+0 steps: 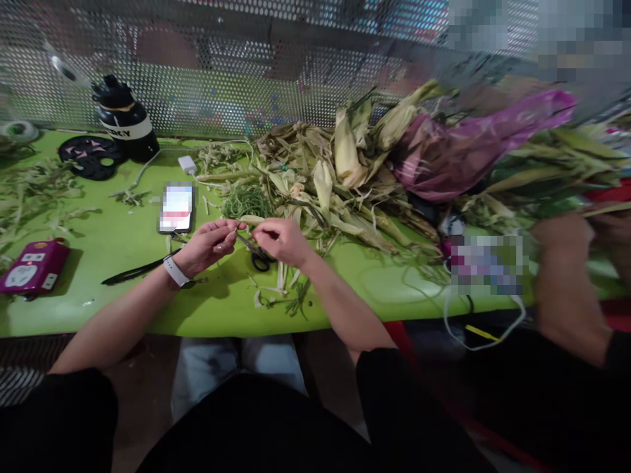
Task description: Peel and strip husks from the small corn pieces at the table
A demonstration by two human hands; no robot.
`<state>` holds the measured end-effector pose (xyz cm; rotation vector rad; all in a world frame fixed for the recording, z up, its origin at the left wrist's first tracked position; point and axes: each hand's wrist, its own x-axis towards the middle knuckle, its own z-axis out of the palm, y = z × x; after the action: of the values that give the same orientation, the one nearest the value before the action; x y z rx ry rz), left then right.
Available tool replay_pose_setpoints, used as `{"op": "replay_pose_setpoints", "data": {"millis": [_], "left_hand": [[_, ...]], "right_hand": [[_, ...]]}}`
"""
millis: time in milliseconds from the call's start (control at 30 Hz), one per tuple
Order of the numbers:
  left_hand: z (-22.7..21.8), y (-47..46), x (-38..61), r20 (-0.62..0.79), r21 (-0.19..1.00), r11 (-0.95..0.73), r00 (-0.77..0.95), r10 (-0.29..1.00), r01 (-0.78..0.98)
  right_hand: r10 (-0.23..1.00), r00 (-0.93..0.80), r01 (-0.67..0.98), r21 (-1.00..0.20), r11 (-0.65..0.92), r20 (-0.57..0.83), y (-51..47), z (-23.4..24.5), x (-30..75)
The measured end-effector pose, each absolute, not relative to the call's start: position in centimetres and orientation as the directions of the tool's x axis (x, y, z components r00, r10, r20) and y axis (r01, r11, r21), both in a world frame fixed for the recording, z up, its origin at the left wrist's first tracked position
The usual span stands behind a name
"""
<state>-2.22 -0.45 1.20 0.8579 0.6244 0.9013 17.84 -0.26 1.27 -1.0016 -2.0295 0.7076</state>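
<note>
My left hand (213, 244), with a white band on the wrist, is closed in a pinch near the middle of the table. What sits between its fingertips is too small to make out. My right hand (283, 240) faces it, fingers curled together, their grip hidden from view. A pale strip of corn husk (254, 219) shows at the fingertips of both hands; I cannot tell which one holds it. Under my right hand lie dark-handled scissors (260, 261). Just beyond the hands is a heap of thin green strands (246, 201).
Corn husks (323, 187) are piled behind, beside a pink plastic bag (444, 157). On the green table (123, 309) are a phone (176, 209), a charger plug (187, 164), a black bottle (125, 118) and a purple power socket (35, 266). Another person's arm (566, 282) reaches in at right.
</note>
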Motion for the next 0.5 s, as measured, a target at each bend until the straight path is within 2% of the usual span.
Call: {"op": "replay_pose_setpoints", "data": {"millis": [33,100,200,267,333,433,500], "left_hand": [[1.4,-0.5,-2.2,-0.124,0.825,0.362,0.486,0.865,-0.433],[1.7,-0.6,-2.2,-0.141,0.795,0.384,0.473,0.87,-0.469],[2.0,-0.9,-2.0,-0.163,0.77,0.41,0.471,0.867,-0.489],[2.0,-1.1,-1.9,-0.182,0.755,0.441,0.491,0.852,-0.485],[1.9,-1.2,-1.8,-0.199,0.739,0.475,0.52,0.831,-0.477],[1.9,-1.2,-1.8,-0.191,0.729,0.496,0.556,0.809,-0.471],[1.9,-1.2,-1.9,-0.17,0.737,0.482,0.56,0.811,-0.474]], "right_hand": [[0.853,-0.432,0.431,-0.763,0.481,0.294,-0.4,0.8,17.4],[0.897,-0.39,0.415,-0.829,0.375,0.21,-0.4,-0.3,16.5],[0.906,-0.386,0.19,-0.946,0.262,0.173,-0.2,-1.5,15.5],[0.891,-0.416,0.024,-0.977,0.213,0.184,0.1,-1.8,15.3],[0.869,-0.456,-0.07,-0.981,0.182,0.194,0.4,-2.0,15.2],[0.856,-0.481,-0.093,-0.982,0.163,0.188,0.9,-2.4,15.3],[0.866,-0.464,-0.042,-0.981,0.19,0.187,1.1,-2.6,15.4]]}}
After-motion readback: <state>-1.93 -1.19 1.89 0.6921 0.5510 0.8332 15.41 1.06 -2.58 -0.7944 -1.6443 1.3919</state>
